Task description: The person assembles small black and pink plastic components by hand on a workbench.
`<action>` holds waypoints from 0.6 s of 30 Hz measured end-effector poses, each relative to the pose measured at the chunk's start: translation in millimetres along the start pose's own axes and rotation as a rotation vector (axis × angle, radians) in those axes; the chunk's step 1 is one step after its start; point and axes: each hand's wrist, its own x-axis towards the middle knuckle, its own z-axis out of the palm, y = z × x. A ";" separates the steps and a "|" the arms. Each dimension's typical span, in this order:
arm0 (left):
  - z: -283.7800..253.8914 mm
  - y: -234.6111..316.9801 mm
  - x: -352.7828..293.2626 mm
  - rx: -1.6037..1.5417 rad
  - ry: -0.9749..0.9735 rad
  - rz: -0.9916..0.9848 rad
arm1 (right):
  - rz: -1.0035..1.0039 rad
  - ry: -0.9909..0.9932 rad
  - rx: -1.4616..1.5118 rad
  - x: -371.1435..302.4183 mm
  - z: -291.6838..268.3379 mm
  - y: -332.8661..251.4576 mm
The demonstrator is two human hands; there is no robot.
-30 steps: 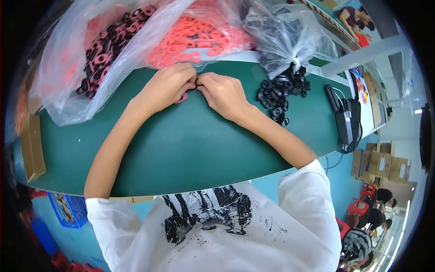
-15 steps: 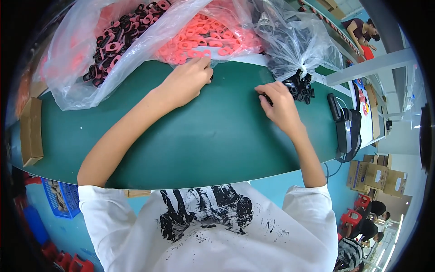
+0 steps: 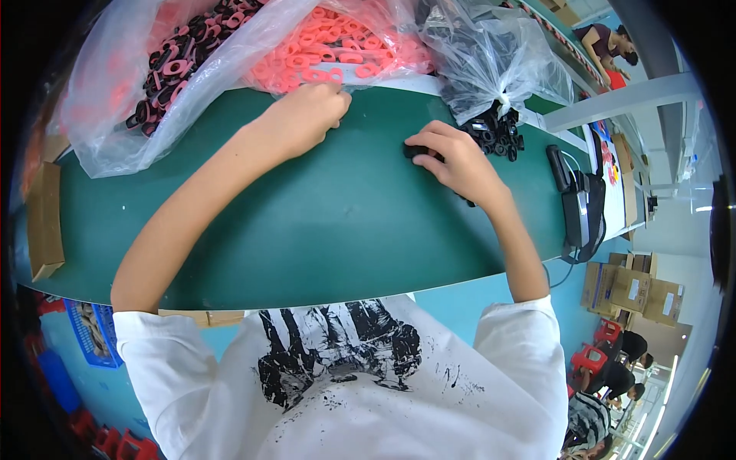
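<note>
- While the right hand (image 3: 456, 157) hovers over or rests on the green table (image 3: 345, 230), its thumb and forefinger are clamped on a small black part (image 3: 415, 151), held just left of the black rings (image 3: 502, 134).
- At the near edge of the pink rings (image 3: 326, 50), the left hand (image 3: 303, 115) is bent at the knuckles, its fingers curled together; whether they grip anything cannot be told, as the back of the hand hides the tips.
- Beyond the left forearm, a plastic bag (image 3: 115, 142) spills black-and-pink pieces (image 3: 165, 80) toward the table; a knotted clear bag (image 3: 491, 54) sits behind the black rings.
- Good handling here, by the look of it, calls for a light pinch on the black part's outer edge, leaving its face uncovered and free to turn.
- Lifting a single pink ring from the edge of the heap would probably serve better than digging into the middle, where pieces overlap.
- Bare table between the hands seems the best meeting place, well apart from loose plastic that could snag fingers.
</note>
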 end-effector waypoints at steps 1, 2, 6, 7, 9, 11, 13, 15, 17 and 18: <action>-2.4 -1.2 3.4 -0.003 -0.004 -0.003 | -0.023 -0.004 -0.005 2.9 5.4 -0.8; -5.5 -3.5 7.6 -0.094 -0.096 -0.090 | -0.046 -0.008 -0.009 5.8 10.9 -3.0; -12.7 7.9 5.7 -0.131 -0.134 -0.159 | -0.079 0.002 0.016 15.0 24.1 -22.2; -12.9 3.3 4.8 -0.131 -0.139 -0.166 | -0.112 0.012 0.002 18.8 28.4 -21.2; -9.0 -10.5 8.6 -0.160 -0.229 -0.179 | -0.034 -0.038 0.035 27.2 29.0 -18.4; -2.3 -7.4 3.3 -0.066 -0.134 -0.071 | 0.145 -0.136 0.075 33.3 22.5 -22.6; 0.3 1.2 -3.0 0.100 0.072 0.109 | 0.066 -0.090 0.084 26.2 13.0 -29.3; -12.1 -1.5 0.3 -0.007 -0.071 -0.017 | -0.130 -0.045 0.019 24.1 10.7 -21.9; -19.5 -2.8 0.3 -0.149 -0.169 -0.107 | -0.158 -0.086 0.059 23.6 16.7 -17.2; -21.6 -2.0 0.2 -0.141 -0.166 -0.116 | -0.175 -0.128 0.099 24.9 19.6 -17.0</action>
